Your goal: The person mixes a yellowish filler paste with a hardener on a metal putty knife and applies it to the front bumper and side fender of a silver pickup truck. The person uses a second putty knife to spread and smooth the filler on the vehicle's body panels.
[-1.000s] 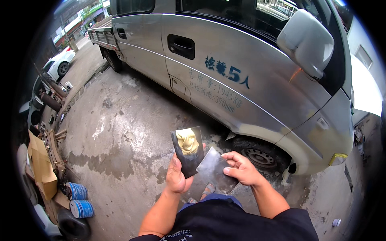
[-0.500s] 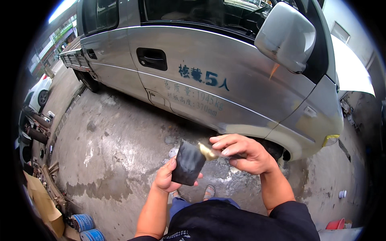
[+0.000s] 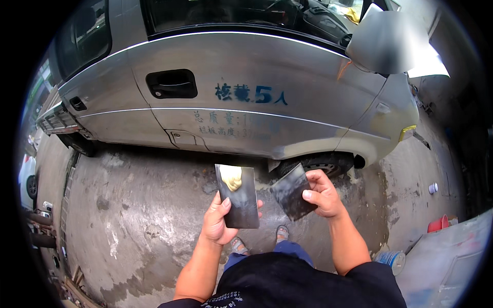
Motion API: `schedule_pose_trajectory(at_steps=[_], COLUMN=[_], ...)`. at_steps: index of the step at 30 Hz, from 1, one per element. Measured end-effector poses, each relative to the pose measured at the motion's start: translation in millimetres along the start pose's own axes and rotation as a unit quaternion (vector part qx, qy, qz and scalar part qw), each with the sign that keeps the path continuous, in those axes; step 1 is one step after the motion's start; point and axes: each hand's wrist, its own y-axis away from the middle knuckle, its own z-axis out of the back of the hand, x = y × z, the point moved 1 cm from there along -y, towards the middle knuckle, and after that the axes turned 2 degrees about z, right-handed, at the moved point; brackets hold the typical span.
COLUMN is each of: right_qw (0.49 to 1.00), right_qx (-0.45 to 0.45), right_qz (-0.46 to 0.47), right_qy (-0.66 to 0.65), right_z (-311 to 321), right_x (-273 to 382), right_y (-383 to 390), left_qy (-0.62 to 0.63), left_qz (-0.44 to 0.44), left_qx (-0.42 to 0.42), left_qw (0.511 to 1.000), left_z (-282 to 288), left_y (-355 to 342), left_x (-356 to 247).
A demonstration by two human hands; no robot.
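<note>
In my left hand (image 3: 220, 218) is a dark, flat putty spreader (image 3: 242, 208), its long side upright. A lump of pale yellow putty (image 3: 231, 177) sits near that spreader's top edge. My right hand (image 3: 324, 195) pinches a second dark, flat putty spreader (image 3: 294, 194) by its right side, thumb on the face turned to me. This one is tilted, smeared with grey, and apart from the first. Ahead of both hands stands a silver truck (image 3: 185, 123) with painted lettering on its door and pale filler patches around the front wheel arch (image 3: 328, 146).
A side mirror (image 3: 387, 43) juts out at the upper right. On the right are a red bucket (image 3: 438, 224), a small white cup (image 3: 433, 188), a blue-and-white can (image 3: 391, 261) and a grey panel (image 3: 447, 262). Stained concrete floor (image 3: 138, 215) lies below the truck.
The putty now rests on the left spreader; earlier it was at the right spreader's edge. My right hand has lowered and turned its spreader face-on. The view has shifted rightward.
</note>
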Motion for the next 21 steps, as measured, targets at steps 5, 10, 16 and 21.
schedule_pose_trajectory(at_steps=[5, 10, 16, 21], right_qw=[0.991, 0.987, 0.985, 0.979], right_qx=[0.008, -0.134, -0.16, -0.177], right_qz=[-0.129, -0.076, -0.063, -0.092], right_qy=[-0.039, -0.055, -0.007, 0.041], right_z=[-52, -18, -15, -15], right_x=[-41, -31, -26, -26], right_y=[20, 27, 71, 65], left_qy=[-0.021, -0.073, -0.135, -0.224], left_qz=[0.024, 0.069, 0.022, 0.024], left_qx=[-0.042, -0.022, 0.007, 0.079], left_qw=[0.999, 0.995, 0.991, 0.971], left_z=[7, 1, -6, -5], left_y=[-7, -15, -27, -38], left_x=[2, 9, 25, 60])
